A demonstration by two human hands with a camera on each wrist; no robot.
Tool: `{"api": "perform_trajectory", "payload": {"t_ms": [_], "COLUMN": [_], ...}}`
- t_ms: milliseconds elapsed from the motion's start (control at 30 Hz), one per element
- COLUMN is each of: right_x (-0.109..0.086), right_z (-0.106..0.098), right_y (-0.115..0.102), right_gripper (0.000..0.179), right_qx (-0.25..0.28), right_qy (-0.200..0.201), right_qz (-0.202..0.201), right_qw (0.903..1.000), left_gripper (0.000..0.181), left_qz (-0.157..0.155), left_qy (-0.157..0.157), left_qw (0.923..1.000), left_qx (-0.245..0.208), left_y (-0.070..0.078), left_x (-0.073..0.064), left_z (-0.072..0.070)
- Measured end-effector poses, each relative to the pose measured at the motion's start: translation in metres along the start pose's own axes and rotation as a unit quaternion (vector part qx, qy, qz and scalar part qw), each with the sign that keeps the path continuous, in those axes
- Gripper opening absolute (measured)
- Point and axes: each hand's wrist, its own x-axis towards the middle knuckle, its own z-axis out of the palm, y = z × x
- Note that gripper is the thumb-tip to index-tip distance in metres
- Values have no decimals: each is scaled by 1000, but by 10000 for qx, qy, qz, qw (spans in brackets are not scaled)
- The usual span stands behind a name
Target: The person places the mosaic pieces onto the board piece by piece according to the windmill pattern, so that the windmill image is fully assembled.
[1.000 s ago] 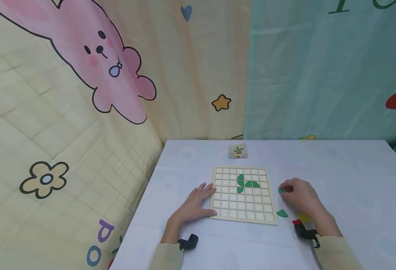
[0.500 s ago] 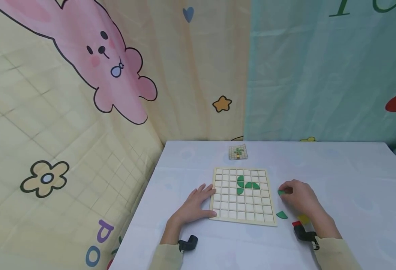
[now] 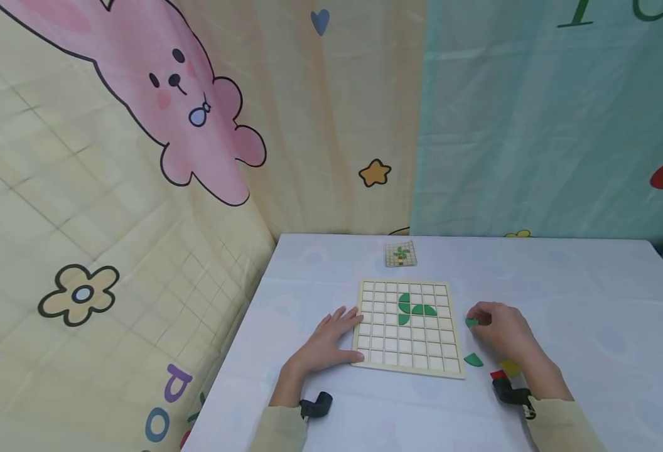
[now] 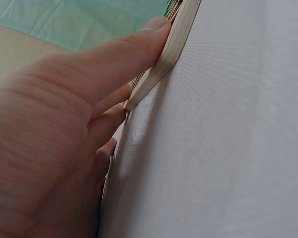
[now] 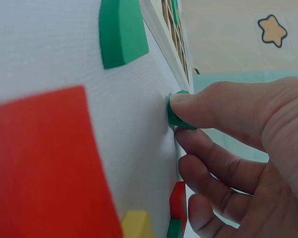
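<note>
A pale wooden grid board [image 3: 379, 363] lies on the table with several green quarter-circle pieces [image 3: 404, 307] set in its squares. My left hand [image 3: 328, 342] rests at the board's left edge, fingers spread, thumb near the front corner. In the left wrist view the thumb [image 4: 134, 52] lies on the wooden rim [image 4: 176, 49]. To the right of the board, my right hand [image 3: 503, 328] pinches a green quarter-circle piece [image 5: 179, 118] between thumb and finger, low over the white cloth. Another green quarter-circle piece [image 3: 473, 360] lies nearer the front, beside the board.
Under the right wrist lie a red piece [image 3: 498, 375] and a yellow piece [image 3: 510, 367]. The right wrist view also shows a second red piece [image 5: 178, 201] beyond the fingers. A small pattern card [image 3: 400, 253] lies behind the board. Printed curtains [image 3: 331, 125] hang behind the table.
The whole head view has shifted slightly. Both hands keep their places, the left at the board's edge and the right pinching the green piece.
</note>
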Motion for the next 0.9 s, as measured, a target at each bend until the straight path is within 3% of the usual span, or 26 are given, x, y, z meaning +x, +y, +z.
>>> {"api": "perform_trajectory", "payload": {"t_ms": [667,900], "right_x": [-1,2], "right_z": [0,-3], "right_y": [2,-4], "right_gripper": [13,13], "right_qx": [-61,-54], "right_qy": [-44,-4], "right_qz": [-204,-255], "right_qw": [9998,9997], "left_gripper": [86,85], "left_qz": [92,110], "left_qy": [-42,-38], "left_qw": [9999,9999], "left_qx": [-58,-8], "left_y": [1,5], "left_x": [-1,-2], "left_z": [3,-3]}}
